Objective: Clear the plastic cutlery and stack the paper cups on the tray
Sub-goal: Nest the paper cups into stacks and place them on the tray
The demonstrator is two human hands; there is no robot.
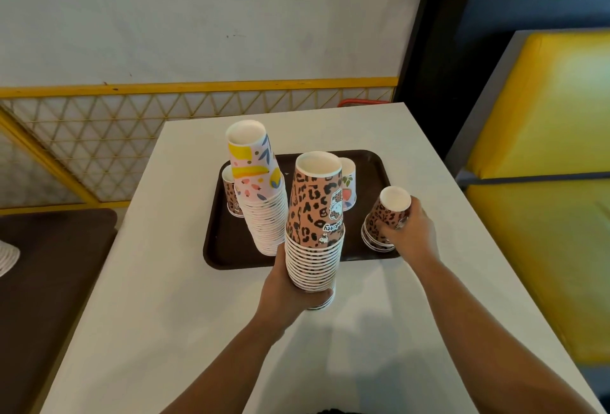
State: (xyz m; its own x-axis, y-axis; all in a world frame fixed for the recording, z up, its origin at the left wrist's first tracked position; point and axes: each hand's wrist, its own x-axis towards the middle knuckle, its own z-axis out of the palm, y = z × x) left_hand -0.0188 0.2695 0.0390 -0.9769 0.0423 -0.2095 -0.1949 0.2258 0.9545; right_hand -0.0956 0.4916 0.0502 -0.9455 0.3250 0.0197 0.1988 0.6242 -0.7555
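Left hand (290, 288) clamped low on the tall leopard stack (313, 228), near edge of the tray (227, 248). Right hand (411, 232) wrapped on the short leopard stack (384, 219), tray's right edge. Risk: low grip, top-heavy column buckles, clips the floral stack (260, 189). No cutlery visible.

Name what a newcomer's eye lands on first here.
Two tall stacks of upside-down paper cups: the leopard-print stack, held at its base by the left hand at the near edge of the brown tray, and the floral stack standing on the tray's left side. The right hand grasps a short leopard stack at the tray's right corner.
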